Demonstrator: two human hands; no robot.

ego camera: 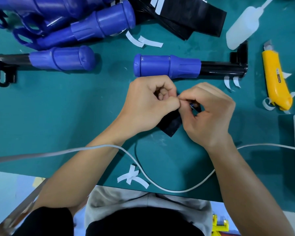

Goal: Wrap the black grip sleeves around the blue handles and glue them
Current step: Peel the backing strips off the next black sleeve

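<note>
Pinching together, left hand (pixel 148 106) and right hand (pixel 209 114) fingertips grip the black grip sleeve (pixel 170 123) at its top edge.

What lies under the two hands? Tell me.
A black sleeve pinched between both hands' fingers, its lower corner sticking out over the green mat. The left hand and right hand cover its upper part, so what the fingers are picking at is hidden.

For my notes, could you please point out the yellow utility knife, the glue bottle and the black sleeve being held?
yellow utility knife (pixel 276 80), head view, mid body.
glue bottle (pixel 242 28), head view, body.
black sleeve (pixel 170 124), head view, lower corner.
</note>
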